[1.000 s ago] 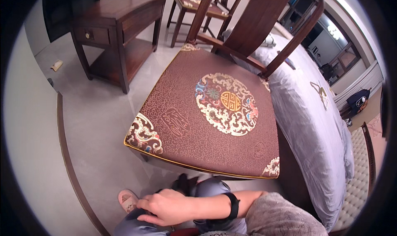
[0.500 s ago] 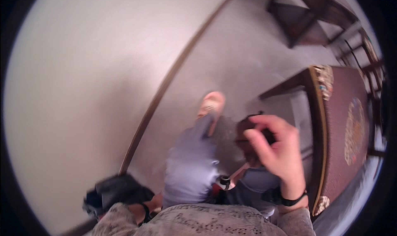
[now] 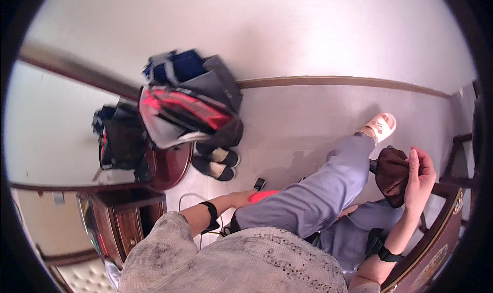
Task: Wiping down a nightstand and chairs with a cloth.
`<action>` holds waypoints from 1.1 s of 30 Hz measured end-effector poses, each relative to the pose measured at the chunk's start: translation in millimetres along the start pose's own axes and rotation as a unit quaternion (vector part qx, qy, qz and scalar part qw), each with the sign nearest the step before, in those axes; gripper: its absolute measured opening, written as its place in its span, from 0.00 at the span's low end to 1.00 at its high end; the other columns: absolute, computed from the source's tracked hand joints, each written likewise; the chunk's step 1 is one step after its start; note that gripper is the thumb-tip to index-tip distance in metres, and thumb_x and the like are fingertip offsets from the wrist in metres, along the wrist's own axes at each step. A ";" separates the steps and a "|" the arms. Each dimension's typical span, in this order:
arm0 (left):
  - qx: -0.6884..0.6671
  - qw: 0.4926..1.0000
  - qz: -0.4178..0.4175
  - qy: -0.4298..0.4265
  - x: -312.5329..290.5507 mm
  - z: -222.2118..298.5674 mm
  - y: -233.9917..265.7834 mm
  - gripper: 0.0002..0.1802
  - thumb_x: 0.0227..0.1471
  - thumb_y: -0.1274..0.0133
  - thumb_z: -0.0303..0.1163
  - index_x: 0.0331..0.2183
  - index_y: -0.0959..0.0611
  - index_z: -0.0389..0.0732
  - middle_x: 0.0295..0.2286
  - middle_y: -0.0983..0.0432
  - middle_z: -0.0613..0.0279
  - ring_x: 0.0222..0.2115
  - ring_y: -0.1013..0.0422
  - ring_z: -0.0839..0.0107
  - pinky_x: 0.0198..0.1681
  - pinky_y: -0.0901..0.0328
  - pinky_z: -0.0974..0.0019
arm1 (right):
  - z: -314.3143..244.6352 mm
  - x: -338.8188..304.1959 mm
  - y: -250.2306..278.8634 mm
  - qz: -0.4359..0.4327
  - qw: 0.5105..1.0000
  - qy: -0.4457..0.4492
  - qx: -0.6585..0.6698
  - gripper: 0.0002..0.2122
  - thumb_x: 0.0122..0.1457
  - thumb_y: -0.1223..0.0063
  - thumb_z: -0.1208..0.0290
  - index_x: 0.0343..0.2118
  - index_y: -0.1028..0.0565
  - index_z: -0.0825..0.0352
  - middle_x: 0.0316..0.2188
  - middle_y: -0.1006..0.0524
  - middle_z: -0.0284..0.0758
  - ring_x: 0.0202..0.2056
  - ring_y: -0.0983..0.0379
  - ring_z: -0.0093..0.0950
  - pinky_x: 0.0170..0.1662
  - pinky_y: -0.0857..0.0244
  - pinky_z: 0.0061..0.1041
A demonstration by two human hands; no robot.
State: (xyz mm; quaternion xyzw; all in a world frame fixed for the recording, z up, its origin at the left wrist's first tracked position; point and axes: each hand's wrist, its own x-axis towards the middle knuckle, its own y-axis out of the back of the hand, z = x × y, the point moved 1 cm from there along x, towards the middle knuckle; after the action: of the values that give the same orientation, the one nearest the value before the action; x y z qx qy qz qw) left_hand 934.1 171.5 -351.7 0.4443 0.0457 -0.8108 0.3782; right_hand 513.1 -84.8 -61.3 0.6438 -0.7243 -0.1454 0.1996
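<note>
My right hand (image 3: 421, 182) is at the right, its thumb and fingers closed on a limp brown cloth item (image 3: 393, 175) that hangs beside my knee. The exact kind of cloth item cannot be made out. My left hand (image 3: 240, 198) reaches down past my left thigh, next to a bright red thing (image 3: 263, 196). Its fingers are hidden, so whether it grips the red thing does not show. Black bands circle both wrists. My foot in a pale slide sandal (image 3: 381, 127) is stretched forward on the floor.
Several bags, among them a red and grey bag (image 3: 192, 110) and a dark blue bag (image 3: 179, 67), are piled by the wall over a reddish-brown rounded surface (image 3: 174, 164). Black and beige shoes (image 3: 215, 168) lie below. A wooden drawer cabinet (image 3: 123, 223) stands left; brown upholstered furniture (image 3: 436, 262) is at lower right.
My view has swung left, bringing the bags, shoes and cabinet into sight. My left arm now extends forward beside my thigh. The brown cloth item stays with my right hand.
</note>
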 end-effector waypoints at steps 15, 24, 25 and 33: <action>-0.085 0.944 0.297 0.118 -131.0 -73.2 -65.1 0.36 0.48 0.43 0.51 0.54 0.30 0.41 0.50 0.33 0.44 0.50 0.33 0.51 0.53 0.37 0.57 | -77.1 -129.3 -32.7 -0.090 0.986 0.136 -0.033 0.11 0.63 0.48 0.67 0.34 0.24 0.72 0.26 0.28 0.27 0.31 0.35 0.16 0.38 0.41 0.15; -0.060 0.940 0.321 0.104 -145.4 -122.7 -111.9 0.35 0.48 0.42 0.48 0.53 0.29 0.39 0.51 0.34 0.42 0.52 0.35 0.48 0.55 0.39 0.55 | -82.5 -199.1 -11.6 -0.076 0.986 0.145 -0.008 0.12 0.63 0.48 0.65 0.35 0.24 0.72 0.26 0.28 0.26 0.31 0.36 0.15 0.37 0.42 0.14; -0.031 0.931 0.354 0.089 -145.8 -128.6 -110.8 0.33 0.48 0.42 0.46 0.51 0.27 0.38 0.48 0.31 0.43 0.49 0.33 0.50 0.53 0.37 0.56 | -83.0 -203.6 -11.2 -0.078 0.984 0.160 -0.016 0.12 0.63 0.48 0.64 0.35 0.24 0.72 0.26 0.29 0.26 0.31 0.36 0.15 0.37 0.42 0.14; -0.066 0.895 0.436 0.063 -141.7 -144.6 -61.5 0.26 0.48 0.43 0.43 0.45 0.22 0.36 0.43 0.25 0.45 0.47 0.30 0.52 0.50 0.35 0.56 | -86.0 -230.1 -37.0 -0.117 0.981 0.153 -0.020 0.13 0.63 0.48 0.66 0.42 0.26 0.73 0.29 0.29 0.26 0.32 0.36 0.16 0.38 0.41 0.15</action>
State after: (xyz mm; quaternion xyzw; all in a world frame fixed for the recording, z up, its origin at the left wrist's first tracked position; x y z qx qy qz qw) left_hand 1038.2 355.6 -347.7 0.4441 -0.0751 -0.5301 0.7184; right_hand 607.5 142.4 -26.6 0.7347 -0.6016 -0.0820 0.3026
